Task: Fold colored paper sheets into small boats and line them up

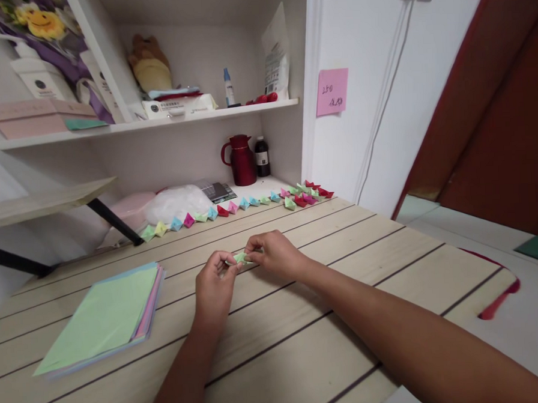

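A small piece of folded light-green paper (240, 258) is pinched between my two hands, just above the striped tabletop. My left hand (215, 283) grips its left end with thumb and fingers closed. On its right end, my right hand (274, 254) holds on with a similar pinch. The fingers cover much of the paper, so its exact folded shape is partly hidden. Behind the hands, a row of small folded paper boats (222, 210) in green, yellow, blue, pink and red runs along the back of the table. More paper boats (307, 196) cluster at the row's right end.
A stack of coloured paper sheets (103, 312), green on top, lies at the left. A small raised shelf (48, 204) with black legs stands at the back left. Behind the boats are a plastic bag (179, 203), a red jug (242, 161) and a dark bottle (262, 157).
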Available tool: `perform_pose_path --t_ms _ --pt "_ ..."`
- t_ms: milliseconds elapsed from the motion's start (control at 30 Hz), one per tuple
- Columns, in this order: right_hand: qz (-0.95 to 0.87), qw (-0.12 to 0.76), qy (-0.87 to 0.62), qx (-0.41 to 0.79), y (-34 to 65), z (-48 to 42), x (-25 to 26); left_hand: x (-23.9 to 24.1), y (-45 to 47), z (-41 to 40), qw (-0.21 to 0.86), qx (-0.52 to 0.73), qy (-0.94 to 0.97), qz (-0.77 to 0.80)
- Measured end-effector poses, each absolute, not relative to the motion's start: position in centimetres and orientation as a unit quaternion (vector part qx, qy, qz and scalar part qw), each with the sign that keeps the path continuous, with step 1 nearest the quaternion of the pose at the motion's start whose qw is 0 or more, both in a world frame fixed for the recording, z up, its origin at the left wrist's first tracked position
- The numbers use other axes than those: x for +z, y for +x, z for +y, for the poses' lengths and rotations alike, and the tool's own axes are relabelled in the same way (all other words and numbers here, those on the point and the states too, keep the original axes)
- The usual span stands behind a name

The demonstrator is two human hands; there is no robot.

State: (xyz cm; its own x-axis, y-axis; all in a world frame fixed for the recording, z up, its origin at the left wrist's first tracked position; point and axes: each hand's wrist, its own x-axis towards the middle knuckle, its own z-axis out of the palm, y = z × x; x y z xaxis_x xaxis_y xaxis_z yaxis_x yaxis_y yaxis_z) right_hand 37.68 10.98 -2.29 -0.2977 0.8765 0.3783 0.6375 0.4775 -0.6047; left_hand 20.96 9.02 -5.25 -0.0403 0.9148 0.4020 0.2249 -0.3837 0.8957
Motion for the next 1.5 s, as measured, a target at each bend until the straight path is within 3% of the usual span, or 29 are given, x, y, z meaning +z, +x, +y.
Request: perform_pose_path --t_ms 400,733,1167,1333,1500 --pt "-0.758 0.39 -0.39 0.348 38.1 11.1 -2.4 -5.1 20.6 9.0 0.398 0.599 0.523 0.457" --pt "-0.723 0.416 -0.443 0.329 37.3 11.7 -3.7 -4.9 20.9 8.7 0.4 0.605 0.505 0.468" --pt "-0.66 0.456 -0.388 0.453 36.9 11.5 -3.6 -4.5 21.2 8.3 0.398 0.6 0.494 0.488" --pt "-0.687 0.429 -0.404 0.425 37.0 11.2 -2.9 -4.5 20.9 8.4 0.392 0.589 0.489 0.511" --pt "-0.768 0.385 -0.436 0.266 37.7 11.5 -2.7 -5.0 20.5 9.0 0.334 0.548 0.552 0.533"
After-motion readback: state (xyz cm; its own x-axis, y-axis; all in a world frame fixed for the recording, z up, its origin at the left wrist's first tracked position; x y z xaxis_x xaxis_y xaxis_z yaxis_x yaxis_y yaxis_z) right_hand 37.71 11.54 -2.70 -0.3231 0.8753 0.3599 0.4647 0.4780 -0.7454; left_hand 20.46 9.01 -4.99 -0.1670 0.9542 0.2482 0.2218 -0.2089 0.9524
